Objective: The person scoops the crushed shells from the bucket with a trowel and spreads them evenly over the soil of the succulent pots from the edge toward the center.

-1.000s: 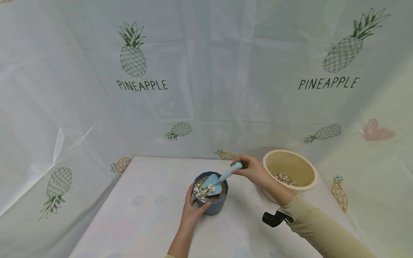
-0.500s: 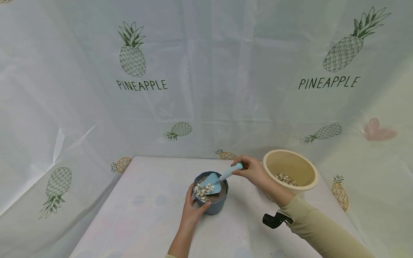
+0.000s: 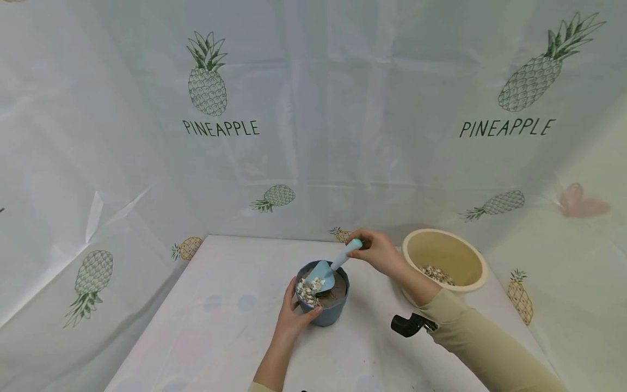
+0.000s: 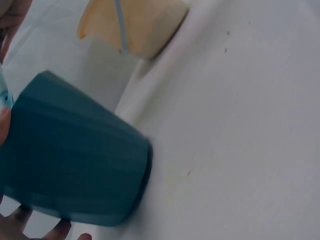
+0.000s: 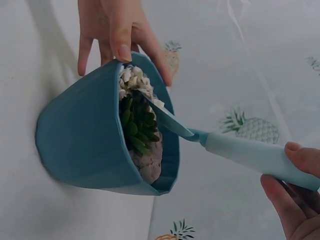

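Note:
A blue-grey flower pot (image 3: 330,314) stands on the table, held at its left side by my left hand (image 3: 290,320), thumb against the front of the rim and fingers around the side. My right hand (image 3: 378,253) pinches the handle end of a light-blue hand shovel (image 3: 346,255), its blade tilted down into the pot. White and brown pebbles (image 3: 307,295) lie at the pot's left side, beneath the blade tip. Bare grey-brown soil (image 3: 339,288) shows on the right. In the right wrist view, a green succulent (image 5: 134,125) grows in the soil beside the blade.
A cream bucket (image 3: 477,275) with pebbles in its bottom stands right of the pot, behind my right forearm. A few dark crumbs lie on the white-covered table (image 3: 220,326). A pineapple-print curtain (image 3: 333,136) hangs behind and at both sides.
My right hand has shifted slightly left and up, tipping the shovel more steeply. Fewer pebbles lie on the blade and more on the pot's left side. My left hand keeps its hold.

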`<action>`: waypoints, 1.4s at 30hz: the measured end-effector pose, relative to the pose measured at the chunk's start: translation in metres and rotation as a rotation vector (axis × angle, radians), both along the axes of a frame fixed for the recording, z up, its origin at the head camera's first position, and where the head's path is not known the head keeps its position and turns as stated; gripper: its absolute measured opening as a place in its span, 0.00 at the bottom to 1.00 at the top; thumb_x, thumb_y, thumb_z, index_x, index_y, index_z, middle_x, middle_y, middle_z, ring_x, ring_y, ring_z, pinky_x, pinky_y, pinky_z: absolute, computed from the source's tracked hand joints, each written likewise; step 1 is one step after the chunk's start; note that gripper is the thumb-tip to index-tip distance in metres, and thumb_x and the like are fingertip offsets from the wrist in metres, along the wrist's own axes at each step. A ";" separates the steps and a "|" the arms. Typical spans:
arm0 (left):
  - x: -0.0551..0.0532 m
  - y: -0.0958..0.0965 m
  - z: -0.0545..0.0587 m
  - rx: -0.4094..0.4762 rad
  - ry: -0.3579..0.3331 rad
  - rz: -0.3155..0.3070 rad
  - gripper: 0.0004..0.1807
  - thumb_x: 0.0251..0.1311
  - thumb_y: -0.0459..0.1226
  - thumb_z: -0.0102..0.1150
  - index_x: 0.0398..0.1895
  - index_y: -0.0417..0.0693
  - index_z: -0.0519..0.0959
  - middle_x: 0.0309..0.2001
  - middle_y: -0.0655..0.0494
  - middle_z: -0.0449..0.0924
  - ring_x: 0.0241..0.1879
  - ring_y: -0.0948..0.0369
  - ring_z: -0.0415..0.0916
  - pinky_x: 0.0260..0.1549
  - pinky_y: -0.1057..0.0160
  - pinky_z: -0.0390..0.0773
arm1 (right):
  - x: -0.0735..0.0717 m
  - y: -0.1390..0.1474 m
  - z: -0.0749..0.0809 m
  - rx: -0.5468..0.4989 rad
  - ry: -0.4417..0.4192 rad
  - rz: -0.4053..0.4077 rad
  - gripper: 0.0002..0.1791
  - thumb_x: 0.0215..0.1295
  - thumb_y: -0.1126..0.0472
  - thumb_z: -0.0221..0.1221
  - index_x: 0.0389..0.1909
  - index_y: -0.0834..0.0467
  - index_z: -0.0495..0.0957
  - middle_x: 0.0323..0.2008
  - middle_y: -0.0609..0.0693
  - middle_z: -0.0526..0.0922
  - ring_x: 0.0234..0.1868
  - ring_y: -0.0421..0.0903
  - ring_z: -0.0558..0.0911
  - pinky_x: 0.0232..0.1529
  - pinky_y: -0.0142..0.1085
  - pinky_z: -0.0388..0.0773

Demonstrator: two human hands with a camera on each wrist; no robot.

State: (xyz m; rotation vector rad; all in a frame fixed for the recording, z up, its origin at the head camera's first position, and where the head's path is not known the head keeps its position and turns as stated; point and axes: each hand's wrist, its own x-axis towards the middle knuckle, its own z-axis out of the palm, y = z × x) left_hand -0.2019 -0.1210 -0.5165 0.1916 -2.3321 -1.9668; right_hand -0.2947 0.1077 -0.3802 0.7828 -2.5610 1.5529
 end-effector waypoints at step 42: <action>-0.089 -0.065 0.018 -0.266 -0.016 -0.755 0.63 0.42 0.33 0.79 0.78 0.53 0.45 0.74 0.42 0.49 0.72 0.42 0.46 0.65 0.36 0.51 | -0.014 -0.017 0.003 -0.021 0.013 -0.043 0.17 0.58 0.68 0.68 0.49 0.61 0.81 0.43 0.55 0.83 0.36 0.48 0.83 0.36 0.38 0.82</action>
